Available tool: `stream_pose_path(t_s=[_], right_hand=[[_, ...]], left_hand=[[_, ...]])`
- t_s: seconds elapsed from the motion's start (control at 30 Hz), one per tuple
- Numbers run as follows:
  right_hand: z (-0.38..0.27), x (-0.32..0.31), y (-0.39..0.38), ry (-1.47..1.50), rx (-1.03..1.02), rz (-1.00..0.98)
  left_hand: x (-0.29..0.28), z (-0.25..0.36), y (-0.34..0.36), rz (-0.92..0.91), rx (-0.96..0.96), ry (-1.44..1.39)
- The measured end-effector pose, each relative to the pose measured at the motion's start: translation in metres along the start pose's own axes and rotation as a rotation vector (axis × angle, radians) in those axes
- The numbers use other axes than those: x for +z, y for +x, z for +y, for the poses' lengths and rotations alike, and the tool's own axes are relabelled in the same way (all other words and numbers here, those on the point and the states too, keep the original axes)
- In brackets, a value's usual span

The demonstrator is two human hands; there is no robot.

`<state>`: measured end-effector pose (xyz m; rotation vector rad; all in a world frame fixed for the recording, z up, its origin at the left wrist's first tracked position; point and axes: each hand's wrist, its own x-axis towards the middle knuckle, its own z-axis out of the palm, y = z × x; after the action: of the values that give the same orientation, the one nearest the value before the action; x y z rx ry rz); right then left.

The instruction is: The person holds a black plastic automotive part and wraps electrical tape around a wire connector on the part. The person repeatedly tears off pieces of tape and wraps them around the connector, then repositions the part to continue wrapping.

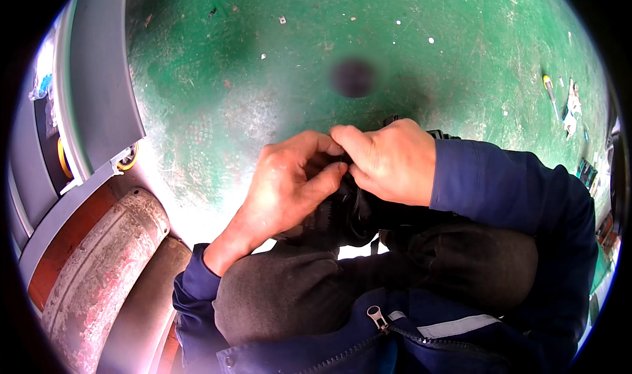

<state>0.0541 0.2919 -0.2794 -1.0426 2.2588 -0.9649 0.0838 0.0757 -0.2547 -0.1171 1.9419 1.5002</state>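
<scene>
My left hand (283, 183) and my right hand (394, 162) meet above my lap, with their fingertips close together. Thumb and fingers are pinched on each hand. Whatever is between them is dark and mostly hidden, so I cannot make it out. Right below the fingers, between my knees, sits a black object (355, 209) with a glossy part. Its kind is not clear, as my hands and sleeves cover much of it.
A worn green floor (276, 64) with small scraps spreads ahead. Far right lie a yellow-handled screwdriver (550, 92) and a metal tool (571, 116). On the left stand a grey panel (99, 64), a small wheel (128, 157) and a scuffed cylinder (108, 268).
</scene>
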Motion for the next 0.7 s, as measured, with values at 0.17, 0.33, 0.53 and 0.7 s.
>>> stream_pose_path(t_s=[0.17, 0.33, 0.53, 0.7], right_hand=[[-0.001, 0.002, 0.000, -0.167, -0.174, 0.037], [0.003, 0.003, 0.000, -0.227, -0.229, 0.027], [0.002, -0.024, 0.004, 0.140, 0.101, -0.199], [0.019, -0.020, -0.007, 0.306, 0.110, 0.029]], left_hand=[[-0.001, -0.003, 0.000, 0.046, 0.032, 0.018], [-0.002, 0.000, 0.000, 0.027, -0.037, -0.010], [-0.003, -0.013, 0.003, -0.003, -0.110, -0.308], [-0.001, -0.015, 0.002, -0.003, -0.145, -0.345]])
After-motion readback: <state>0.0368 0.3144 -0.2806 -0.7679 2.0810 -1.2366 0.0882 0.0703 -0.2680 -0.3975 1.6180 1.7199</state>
